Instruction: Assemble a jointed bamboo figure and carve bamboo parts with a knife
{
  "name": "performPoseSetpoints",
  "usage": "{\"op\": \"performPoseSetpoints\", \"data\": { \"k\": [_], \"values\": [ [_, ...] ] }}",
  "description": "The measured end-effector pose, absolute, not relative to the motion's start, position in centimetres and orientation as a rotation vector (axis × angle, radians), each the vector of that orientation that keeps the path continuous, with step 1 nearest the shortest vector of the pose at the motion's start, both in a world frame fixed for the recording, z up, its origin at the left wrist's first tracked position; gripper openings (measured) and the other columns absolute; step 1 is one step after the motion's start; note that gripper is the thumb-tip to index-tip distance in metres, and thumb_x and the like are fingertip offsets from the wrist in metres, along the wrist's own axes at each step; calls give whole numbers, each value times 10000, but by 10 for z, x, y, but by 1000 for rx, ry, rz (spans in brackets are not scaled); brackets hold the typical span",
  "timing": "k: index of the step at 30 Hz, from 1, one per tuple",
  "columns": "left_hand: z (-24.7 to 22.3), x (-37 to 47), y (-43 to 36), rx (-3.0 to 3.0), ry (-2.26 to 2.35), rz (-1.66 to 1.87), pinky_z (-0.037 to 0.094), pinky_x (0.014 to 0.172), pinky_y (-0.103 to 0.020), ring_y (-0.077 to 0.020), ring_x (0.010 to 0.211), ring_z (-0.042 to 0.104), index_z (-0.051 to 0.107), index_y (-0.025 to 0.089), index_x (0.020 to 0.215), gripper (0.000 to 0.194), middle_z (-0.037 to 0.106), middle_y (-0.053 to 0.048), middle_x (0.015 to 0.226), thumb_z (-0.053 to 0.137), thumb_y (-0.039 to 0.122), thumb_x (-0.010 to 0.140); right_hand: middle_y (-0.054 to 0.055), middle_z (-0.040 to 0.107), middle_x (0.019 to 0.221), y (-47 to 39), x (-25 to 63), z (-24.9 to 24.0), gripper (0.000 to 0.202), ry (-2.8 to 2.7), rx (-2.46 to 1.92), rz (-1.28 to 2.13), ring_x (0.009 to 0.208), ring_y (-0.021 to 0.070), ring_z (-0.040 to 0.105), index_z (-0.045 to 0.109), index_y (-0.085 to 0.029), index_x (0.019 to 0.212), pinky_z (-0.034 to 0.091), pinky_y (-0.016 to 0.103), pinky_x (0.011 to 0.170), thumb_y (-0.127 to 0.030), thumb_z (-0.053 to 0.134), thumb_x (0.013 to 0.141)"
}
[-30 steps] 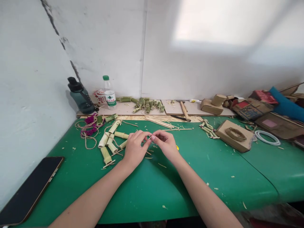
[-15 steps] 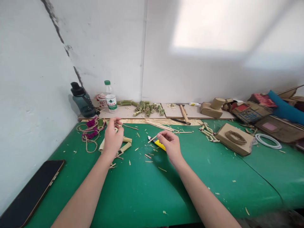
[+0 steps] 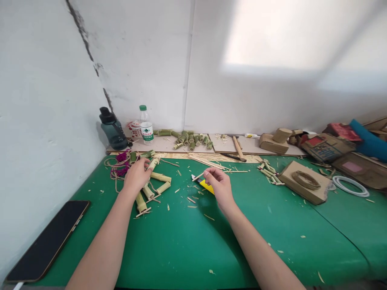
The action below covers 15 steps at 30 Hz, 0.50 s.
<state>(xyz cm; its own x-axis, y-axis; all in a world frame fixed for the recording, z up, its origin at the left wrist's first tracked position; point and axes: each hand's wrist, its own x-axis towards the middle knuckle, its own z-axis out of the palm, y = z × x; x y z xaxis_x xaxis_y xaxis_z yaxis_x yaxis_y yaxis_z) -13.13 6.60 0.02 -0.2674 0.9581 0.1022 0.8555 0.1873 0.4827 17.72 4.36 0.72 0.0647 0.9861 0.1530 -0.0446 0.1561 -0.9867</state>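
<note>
Toward the bench's (image 3: 181, 249) back edge, pinches thin stick (image 3: 198, 177) in right hand (image 3: 222, 188).
Nearer the back left corner, has curled left hand (image 3: 136, 177) over bamboo pieces (image 3: 161, 177); cannot tell whether gripping.

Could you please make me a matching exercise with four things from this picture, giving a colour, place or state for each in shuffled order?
1. right hand
2. utility knife
3. phone
4. hammer

A. dark-screened, at the far left
B. wooden-handled
C. pinching a thin stick
D. partly yellow

Pairs: 1-C, 2-D, 3-A, 4-B
</note>
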Motion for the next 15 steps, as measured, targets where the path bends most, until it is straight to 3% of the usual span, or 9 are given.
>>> {"op": "performPoseSetpoints", "data": {
  "k": [7,12,15],
  "values": [
    [8,-124,61,1754,2181,1052,499,774,-356,-269,874,701,660,229,1179,304,751,-61,938,571,212,889,-4,640,719,43,178,7,281,-1174,-1070,1128,602,126,549,659,-198,808,480,260,612,-452,773,771],
    [21,-102,55,1619,1866,1721,529,810,-314,-207,912,684,643,193,1129,240,716,-65,1001,575,350,961,-12,645,689,41,177,9,257,-1135,-1033,1197,587,115,553,651,-198,806,476,243,607,-425,768,785],
    [26,-77,42,1647,1719,1790,530,740,-279,-171,829,673,627,204,1151,254,691,-41,938,569,397,996,-5,667,684,39,177,11,244,-1134,-1017,1285,586,111,569,650,-193,800,473,232,600,-405,769,789]
  ]
}}
